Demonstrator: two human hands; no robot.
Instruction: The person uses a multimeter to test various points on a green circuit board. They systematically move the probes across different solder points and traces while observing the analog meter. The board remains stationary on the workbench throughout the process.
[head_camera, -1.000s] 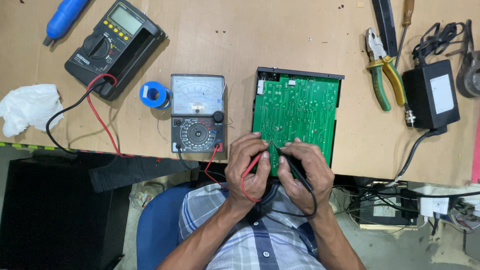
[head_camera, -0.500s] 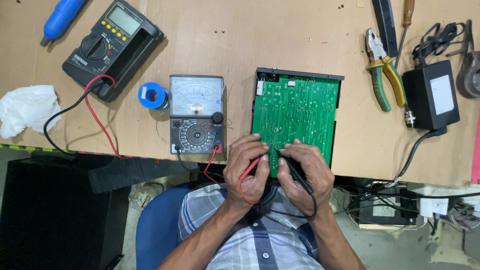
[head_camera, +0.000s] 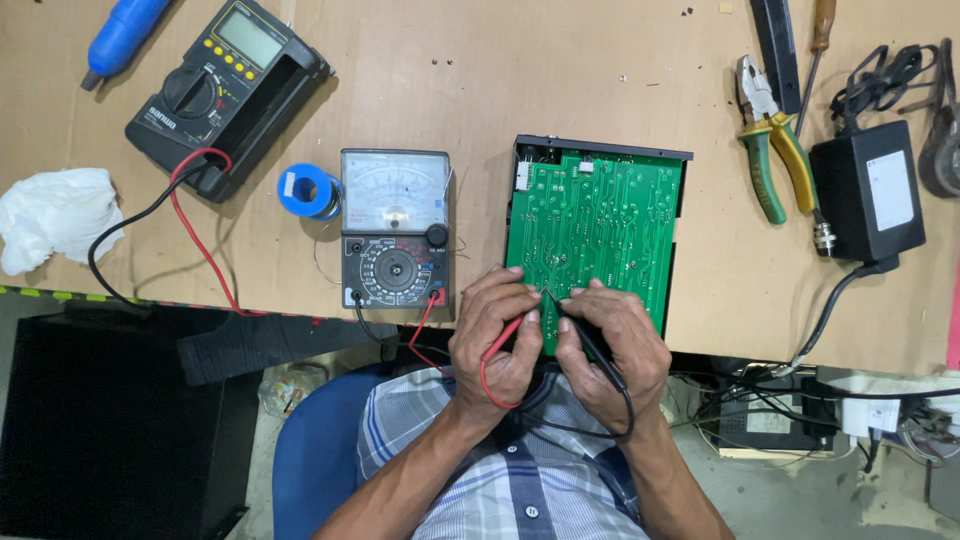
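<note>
At the desk's near edge, left hand (head_camera: 497, 340) pinched the red probe (head_camera: 503, 336) and right hand (head_camera: 610, 345) the black probe (head_camera: 590, 340), tips on the green circuit board (head_camera: 595, 225); probes light and stiff, best held pencil-style, board likely fragile.

A light brown wooden counter (head_camera: 520, 90) fills the upper part of the view, its surface scuffed and evenly lit, without hard shadows. A strip of yellow and green striped tape (head_camera: 60, 293) runs along its near edge at the left. Below that edge stands a black box-shaped cabinet (head_camera: 110, 430), with a blue chair (head_camera: 315, 460) just beside it. The floor (head_camera: 860, 490) at the lower right is grey and dusty, with a tangle of cables and a white power strip (head_camera: 880, 412) lying on it.
</note>
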